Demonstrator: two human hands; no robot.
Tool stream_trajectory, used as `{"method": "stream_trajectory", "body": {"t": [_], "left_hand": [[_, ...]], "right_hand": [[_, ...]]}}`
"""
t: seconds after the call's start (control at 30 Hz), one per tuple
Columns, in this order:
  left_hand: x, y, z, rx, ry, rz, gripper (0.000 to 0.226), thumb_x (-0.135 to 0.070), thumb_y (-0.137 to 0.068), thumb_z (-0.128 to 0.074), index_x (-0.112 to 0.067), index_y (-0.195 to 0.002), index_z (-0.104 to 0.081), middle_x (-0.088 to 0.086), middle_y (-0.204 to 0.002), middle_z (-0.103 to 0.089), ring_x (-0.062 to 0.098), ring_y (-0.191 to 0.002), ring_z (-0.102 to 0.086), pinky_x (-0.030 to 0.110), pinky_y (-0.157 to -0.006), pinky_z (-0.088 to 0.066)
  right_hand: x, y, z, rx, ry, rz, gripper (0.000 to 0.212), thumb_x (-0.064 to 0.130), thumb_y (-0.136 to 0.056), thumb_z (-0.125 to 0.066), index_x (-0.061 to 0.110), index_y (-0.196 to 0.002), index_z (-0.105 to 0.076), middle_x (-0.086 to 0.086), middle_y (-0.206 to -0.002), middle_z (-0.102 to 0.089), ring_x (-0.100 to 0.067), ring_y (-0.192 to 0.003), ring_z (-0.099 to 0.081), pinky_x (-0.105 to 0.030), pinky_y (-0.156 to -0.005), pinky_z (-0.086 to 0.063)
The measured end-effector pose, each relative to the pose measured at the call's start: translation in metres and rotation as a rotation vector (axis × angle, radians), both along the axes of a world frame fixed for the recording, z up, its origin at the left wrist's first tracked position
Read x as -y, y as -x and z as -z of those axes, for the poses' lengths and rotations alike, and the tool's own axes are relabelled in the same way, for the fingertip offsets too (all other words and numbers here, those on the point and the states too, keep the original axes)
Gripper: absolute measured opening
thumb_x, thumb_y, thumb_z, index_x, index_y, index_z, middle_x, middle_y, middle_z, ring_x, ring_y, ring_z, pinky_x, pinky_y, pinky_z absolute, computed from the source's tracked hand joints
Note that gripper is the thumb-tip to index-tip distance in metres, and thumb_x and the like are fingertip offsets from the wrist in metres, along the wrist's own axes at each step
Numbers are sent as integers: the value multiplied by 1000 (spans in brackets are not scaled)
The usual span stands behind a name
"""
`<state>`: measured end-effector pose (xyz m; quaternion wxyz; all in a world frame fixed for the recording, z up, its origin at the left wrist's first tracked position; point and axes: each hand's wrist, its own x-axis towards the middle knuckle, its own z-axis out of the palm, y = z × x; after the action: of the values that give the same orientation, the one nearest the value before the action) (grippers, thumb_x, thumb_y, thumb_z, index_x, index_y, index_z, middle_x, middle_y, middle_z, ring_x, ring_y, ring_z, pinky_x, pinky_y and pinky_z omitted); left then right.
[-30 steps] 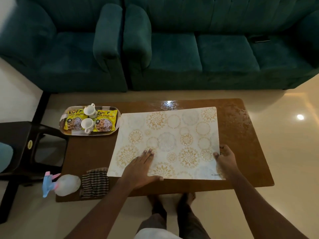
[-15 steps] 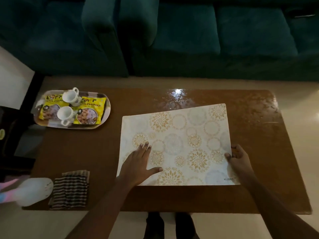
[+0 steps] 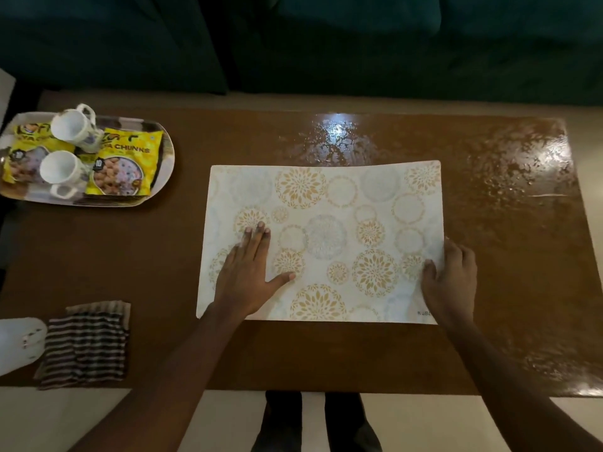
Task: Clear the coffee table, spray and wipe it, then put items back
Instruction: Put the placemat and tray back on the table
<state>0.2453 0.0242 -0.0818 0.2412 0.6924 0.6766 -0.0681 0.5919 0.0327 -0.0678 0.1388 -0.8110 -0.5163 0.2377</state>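
Observation:
A white placemat with gold and grey floral circles lies flat near the middle of the brown coffee table. My left hand presses flat on the mat's left part, fingers straight. At the mat's right edge my right hand holds the near corner, its thumb on top of the mat. The table's far right surface shines wet. A striped cloth lies folded at the near left corner, next to a white spray bottle cut off by the frame.
A tray at the far left of the table carries two white cups and two yellow snack packets. A dark green sofa runs along the far side. My feet stand on pale floor below the near edge.
The mat has turned from skewed to square with the table's edges under both hands. The view has moved closer and tilted further down over the table.

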Motion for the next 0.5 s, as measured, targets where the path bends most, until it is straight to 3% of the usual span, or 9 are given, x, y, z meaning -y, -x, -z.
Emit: {"method": "stream_trajectory", "body": {"t": [0.1,0.2,0.37,0.5], "left_hand": [[0,-3,4,12,-36,-37,106,-81,-82,-33,-21,-154,15,-6,-160,23,15,-147,19,37,-117,2],[0,-4,8,-5,-64,-31,108,-84,-80,-32,-20,-154,14,-5,-160,22,15,-147,18,36,-115,3],[-4,0,14,-6,-71,4,111,-87,-78,-32,-19,-154,12,-4,-161,19,16,-149,14,37,-117,0],[-9,2,16,12,-70,29,111,-89,-75,-26,-21,-153,17,-6,-159,24,16,-148,17,35,-116,5]], "right_hand": [[-6,18,6,179,22,-121,78,40,-100,-48,9,-157,-6,-11,-165,-7,-26,-152,-5,-42,-121,-10],[-14,31,20,325,36,-252,84,50,-100,-37,13,-157,13,-5,-165,18,-18,-151,20,-37,-121,13],[-34,52,35,269,40,-430,74,60,-100,-19,24,-158,10,3,-165,17,-14,-151,18,-39,-122,10],[-27,55,46,212,84,-419,74,64,-99,-13,25,-158,9,4,-166,12,-12,-151,16,-39,-124,4]]}}
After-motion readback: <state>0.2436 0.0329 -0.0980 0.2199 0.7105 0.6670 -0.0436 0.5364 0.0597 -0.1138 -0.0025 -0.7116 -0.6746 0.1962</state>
